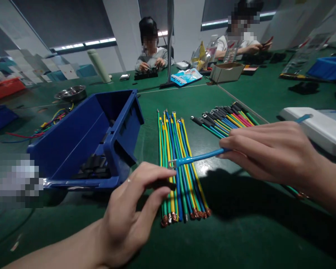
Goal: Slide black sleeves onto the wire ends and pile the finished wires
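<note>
A blue cable [204, 155] with a metal ring lug at its left end is pinched in my right hand [268, 149]. My left hand [137, 205] grips a small black sleeve [164, 184] between thumb and fingers, just below the lug. Under the cable lies a row of green, yellow and blue cables [182, 172], lugs at the far end and bare copper at the near end. Behind my right hand, a second group of cables [226, 117] has black sleeves over its ends.
On the left stands a blue bin [81, 138] holding black sleeves [93, 166]. A metal bowl [71, 93] and loose wires sit beyond it. A white case [316, 129] lies at right. Two people work across the green table [151, 99], near a cardboard box [226, 73].
</note>
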A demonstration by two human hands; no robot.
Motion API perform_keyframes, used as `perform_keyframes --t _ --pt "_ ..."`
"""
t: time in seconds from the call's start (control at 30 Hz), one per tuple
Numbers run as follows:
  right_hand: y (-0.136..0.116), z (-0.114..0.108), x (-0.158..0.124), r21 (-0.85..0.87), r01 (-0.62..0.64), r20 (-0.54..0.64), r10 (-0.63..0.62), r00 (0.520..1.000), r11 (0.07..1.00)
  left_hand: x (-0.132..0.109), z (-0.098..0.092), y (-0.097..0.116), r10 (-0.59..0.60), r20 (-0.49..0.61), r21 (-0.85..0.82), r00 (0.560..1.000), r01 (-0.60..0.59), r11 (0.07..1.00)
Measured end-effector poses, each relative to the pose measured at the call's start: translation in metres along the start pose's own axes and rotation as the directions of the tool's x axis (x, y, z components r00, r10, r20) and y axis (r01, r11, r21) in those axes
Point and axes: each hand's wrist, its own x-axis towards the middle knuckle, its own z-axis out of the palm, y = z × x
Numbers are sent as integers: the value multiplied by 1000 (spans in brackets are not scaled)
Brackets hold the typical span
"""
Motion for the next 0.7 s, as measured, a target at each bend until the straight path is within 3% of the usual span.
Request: perform_keyframes --t 0.07,0.13,0.2,0.47,0.7 --pt "-2 2 0 11 -11 40 10 999 1000 7 11 -5 -172 40 -102 984 176 979" --pt "-4 4 0 6 -15 67 14 998 1000 12 12 -7 -333 67 -182 941 340 923" --pt "-5 6 0 -13 -10 77 11 997 1000 15 10 -8 -401 81 -239 913 408 881" --pt "-6 12 -1 -31 -26 102 29 994 999 12 11 -12 -449 172 -315 877 481 818" --pt "-17 16 -3 -6 -21 73 22 997 1000 10 12 -10 -424 196 -323 884 466 823"
